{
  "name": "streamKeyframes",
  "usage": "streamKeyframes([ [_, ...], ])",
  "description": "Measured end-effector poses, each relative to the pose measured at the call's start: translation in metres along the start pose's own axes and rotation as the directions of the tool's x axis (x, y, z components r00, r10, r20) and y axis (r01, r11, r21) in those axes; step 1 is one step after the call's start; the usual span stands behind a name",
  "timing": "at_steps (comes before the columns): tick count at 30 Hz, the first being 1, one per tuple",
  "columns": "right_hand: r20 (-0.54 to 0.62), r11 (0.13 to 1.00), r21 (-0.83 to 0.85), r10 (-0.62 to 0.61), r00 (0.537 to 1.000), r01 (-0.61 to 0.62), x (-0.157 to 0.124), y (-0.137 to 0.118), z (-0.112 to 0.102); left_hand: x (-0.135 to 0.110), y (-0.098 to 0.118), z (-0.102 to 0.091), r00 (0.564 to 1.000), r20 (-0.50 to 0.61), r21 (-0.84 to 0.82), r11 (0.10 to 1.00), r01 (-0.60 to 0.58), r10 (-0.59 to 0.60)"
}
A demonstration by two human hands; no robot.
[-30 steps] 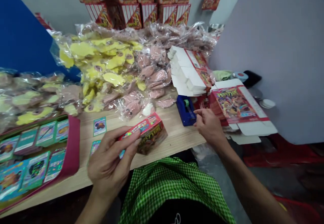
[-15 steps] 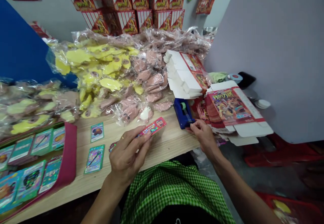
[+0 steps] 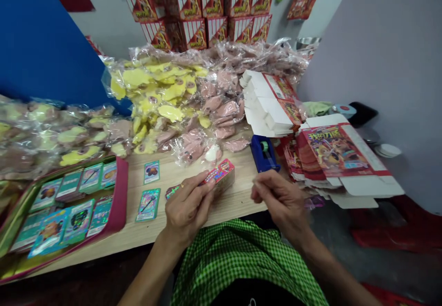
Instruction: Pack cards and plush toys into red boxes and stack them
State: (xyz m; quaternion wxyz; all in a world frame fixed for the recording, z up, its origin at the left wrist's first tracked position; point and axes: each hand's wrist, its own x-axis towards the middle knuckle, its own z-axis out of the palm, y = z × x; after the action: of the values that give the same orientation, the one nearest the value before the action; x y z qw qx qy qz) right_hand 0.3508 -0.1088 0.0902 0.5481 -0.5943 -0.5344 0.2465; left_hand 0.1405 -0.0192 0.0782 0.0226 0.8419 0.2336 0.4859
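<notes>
Head view. The left hand (image 3: 186,207) is closed around a small red rectangular box with colourful printing (image 3: 223,173), thumb and fingers clasping its sides; the box is held over the near part of the pale wood-grain table (image 3: 243,191). The right hand (image 3: 278,200) is curled closed, thumb against the forefinger; whether anything thin lies between the tips cannot be told. It is just in front of the glossy dark-blue tape dispenser (image 3: 263,157). To its right lie flattened red-and-white cardboard cartons (image 3: 336,151), layered with flaps spread. Behind, soft-looking yellow and pink shapes in crinkled clear plastic bags (image 3: 171,112) form a heap. Two flat, glossy teal-bordered cards (image 3: 152,171) lie left of the left hand, beside a magenta-rimmed tin (image 3: 121,195). Both forearms slant inward from the lower edge, the left wrist straight, the right hand pointing leftward.
</notes>
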Motion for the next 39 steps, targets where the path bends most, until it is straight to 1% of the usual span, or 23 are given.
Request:
streamKeyframes([
  [2,0.113,0.972,0.233,0.002,0.994,-0.028,0.005,-0.016,0.017,-0.001,0.003,0.002,1.0,-0.004,-0.009,1.0,0.007,-0.007],
  [4,0.202,0.929,0.362,0.006,0.979,-0.081,0.01,-0.023,0.031,-0.001,0.006,0.003,1.0,-0.001,-0.011,1.0,0.017,-0.017],
  [6,0.272,0.899,0.413,0.03,0.962,-0.145,0.013,-0.025,0.04,-0.002,0.009,0.003,0.999,0.008,-0.013,0.999,0.049,-0.049],
  [9,0.318,0.88,0.417,0.091,0.944,-0.225,0.015,-0.027,0.048,-0.005,0.012,0.004,0.991,-0.012,-0.019,0.991,0.134,-0.135],
  [11,0.323,0.884,0.397,0.118,0.939,-0.248,0.016,-0.028,0.051,-0.008,0.012,0.005,0.982,-0.036,-0.019,0.983,0.184,-0.184],
  [12,0.323,0.891,0.375,0.131,0.937,-0.254,0.016,-0.029,0.052,-0.009,0.012,0.005,0.981,-0.045,-0.02,0.982,0.188,-0.189],
  [15,0.3,0.923,0.295,0.158,0.941,-0.248,0.018,-0.026,0.055,-0.009,0.009,0.005,0.991,-0.035,-0.026,0.991,0.131,-0.132],
  [17,0.286,0.929,0.275,0.166,0.944,-0.246,0.018,-0.022,0.057,-0.006,0.008,0.002,0.997,0.007,-0.029,0.997,0.074,-0.074],
  [18,0.282,0.928,0.279,0.164,0.945,-0.245,0.018,-0.02,0.057,-0.004,0.008,0.001,0.997,0.032,-0.033,0.997,0.065,-0.064],
  [20,0.281,0.923,0.3,0.154,0.947,-0.239,0.016,-0.016,0.058,0.001,0.009,-0.004,0.994,0.075,-0.068,0.994,0.089,-0.084],
  [23,0.276,0.925,0.312,0.128,0.953,-0.215,0.011,-0.012,0.057,0.008,0.011,-0.009,0.975,0.154,-0.177,0.966,0.186,-0.16],
  [26,0.268,0.925,0.307,0.141,0.953,-0.224,0.006,-0.012,0.058,0.015,0.013,-0.009,0.959,0.189,-0.232,0.939,0.254,-0.213],
  [28,0.265,0.912,0.327,0.161,0.951,-0.246,0.004,-0.013,0.059,0.02,0.013,-0.007,0.953,0.195,-0.22,0.936,0.275,-0.234],
  [30,0.284,0.901,0.34,0.174,0.943,-0.268,0.002,-0.013,0.058,0.023,0.014,-0.006,0.956,0.211,-0.205,0.947,0.248,-0.205],
  [32,0.273,0.928,0.274,0.175,0.946,-0.251,0.002,-0.011,0.052,0.023,0.014,-0.007,0.969,0.181,-0.17,0.965,0.197,-0.166],
  [33,0.223,0.956,0.202,0.165,0.961,-0.211,0.002,-0.009,0.048,0.021,0.014,-0.008,0.974,0.139,-0.147,0.969,0.199,-0.179],
  [34,0.14,0.983,0.104,0.139,0.98,-0.154,0.003,-0.006,0.042,0.019,0.013,-0.01,0.97,0.078,-0.134,0.962,0.24,-0.231],
  [35,0.047,0.995,-0.006,0.098,0.994,-0.098,0.004,-0.003,0.035,0.016,0.013,-0.011,0.946,0.01,-0.148,0.936,0.32,-0.323],
  [36,-0.025,0.994,-0.097,0.057,0.998,-0.059,0.005,0.001,0.028,0.012,0.013,-0.011,0.898,-0.048,-0.196,0.885,0.422,-0.438],
  [37,-0.049,0.989,-0.139,0.041,0.998,-0.048,0.006,0.005,0.021,0.008,0.013,-0.011,0.827,-0.082,-0.274,0.81,0.518,-0.557],
  [38,-0.023,0.99,-0.125,0.063,0.998,-0.065,0.007,0.011,0.014,0.003,0.013,-0.009,0.748,-0.084,-0.361,0.72,0.593,-0.658],
  [39,0.04,0.991,-0.075,0.112,0.993,-0.109,0.008,0.017,0.009,-0.003,0.014,-0.006,0.675,-0.062,-0.441,0.627,0.642,-0.735],
])
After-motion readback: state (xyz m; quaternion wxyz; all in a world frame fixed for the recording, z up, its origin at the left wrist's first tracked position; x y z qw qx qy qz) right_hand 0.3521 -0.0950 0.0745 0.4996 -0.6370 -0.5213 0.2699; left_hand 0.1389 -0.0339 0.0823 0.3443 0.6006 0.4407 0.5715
